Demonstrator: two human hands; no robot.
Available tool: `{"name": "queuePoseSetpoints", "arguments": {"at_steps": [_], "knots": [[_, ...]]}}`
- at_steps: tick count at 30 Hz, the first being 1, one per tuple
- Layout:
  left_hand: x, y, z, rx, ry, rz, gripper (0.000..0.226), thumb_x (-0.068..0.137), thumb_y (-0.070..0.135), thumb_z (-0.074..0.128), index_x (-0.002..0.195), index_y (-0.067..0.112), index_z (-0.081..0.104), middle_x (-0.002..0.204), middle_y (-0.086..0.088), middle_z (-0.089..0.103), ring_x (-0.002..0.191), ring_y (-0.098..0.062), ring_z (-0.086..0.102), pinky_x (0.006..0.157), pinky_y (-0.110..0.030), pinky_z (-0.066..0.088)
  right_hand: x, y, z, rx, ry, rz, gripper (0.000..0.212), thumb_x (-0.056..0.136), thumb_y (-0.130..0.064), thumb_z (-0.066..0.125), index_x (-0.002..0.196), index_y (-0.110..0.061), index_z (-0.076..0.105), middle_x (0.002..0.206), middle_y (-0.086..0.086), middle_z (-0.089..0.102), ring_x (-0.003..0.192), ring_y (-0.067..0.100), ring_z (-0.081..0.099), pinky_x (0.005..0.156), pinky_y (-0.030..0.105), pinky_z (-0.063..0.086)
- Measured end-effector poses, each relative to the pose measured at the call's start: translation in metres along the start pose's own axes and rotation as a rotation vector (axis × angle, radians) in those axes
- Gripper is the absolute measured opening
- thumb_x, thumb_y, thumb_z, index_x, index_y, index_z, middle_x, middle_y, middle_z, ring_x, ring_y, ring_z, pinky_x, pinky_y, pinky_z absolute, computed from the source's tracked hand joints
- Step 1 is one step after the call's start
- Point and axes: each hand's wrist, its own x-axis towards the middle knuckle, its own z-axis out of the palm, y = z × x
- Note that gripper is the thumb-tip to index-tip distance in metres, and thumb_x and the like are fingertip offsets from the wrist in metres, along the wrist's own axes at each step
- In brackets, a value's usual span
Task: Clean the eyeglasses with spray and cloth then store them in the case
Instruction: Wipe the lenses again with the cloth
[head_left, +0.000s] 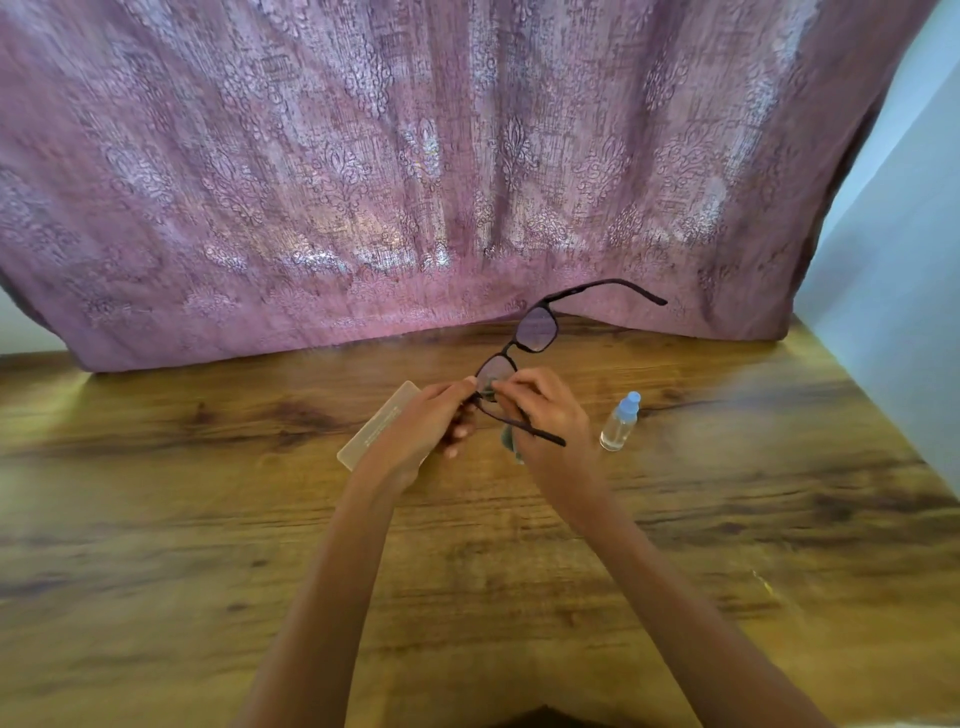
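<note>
Both hands pinch the glasses (535, 338) (long way pointing up-right): left hand (426, 421) grips frame, right hand (545, 415) presses cloth (511, 441) on near lens.

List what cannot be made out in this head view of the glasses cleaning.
- Case: near end hidden under the left hand; open or closed unclear.
- Cloth: mostly hidden behind the right hand.
- Eyeglasses: nearer lens partly hidden by both hands' fingers; smudges too small to see.
- Spray bottle: liquid level unclear, too small.
- Print on the case: blurred.
</note>
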Motion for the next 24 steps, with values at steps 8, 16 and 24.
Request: {"name": "queuePoseSetpoints", "arguments": {"at_steps": [8,16,24], "knots": [[-0.003,0.006,-0.006,0.081,-0.051,-0.073,0.032,0.101,0.033,0.040,0.078,0.012,0.048,0.046,0.007,0.036,0.037,-0.009,0.029,0.035,-0.018,0.028,0.004,-0.002,-0.001,0.003,-0.025,0.049,0.019,0.087,0.006,0.066,0.106,0.006,0.070,0.097,0.016,0.061,0.088,0.025,0.059,0.078,0.025,0.047],[0.000,0.003,-0.012,0.098,-0.087,-0.030,0.029,0.099,0.034,0.044,0.082,0.018,0.062,0.050,0.012,0.038,0.042,-0.003,0.032,0.038,-0.016,0.029,-0.002,-0.001,0.005,0.077,-0.108,-0.042,0.020,0.094,-0.002,0.059,0.112,0.001,0.067,0.099,0.013,0.060,0.086,0.023,0.060,0.074,0.024,0.050],[-0.001,0.010,-0.017,0.101,-0.062,-0.010,0.032,0.098,0.035,0.049,0.070,0.023,0.059,0.046,0.015,0.041,0.037,-0.002,0.033,0.035,-0.014,0.027,0.005,0.005,0.010,-0.047,0.039,-0.066,0.023,0.089,0.004,0.063,0.112,0.005,0.068,0.095,0.016,0.061,0.083,0.023,0.056,0.076,0.021,0.045]]}}
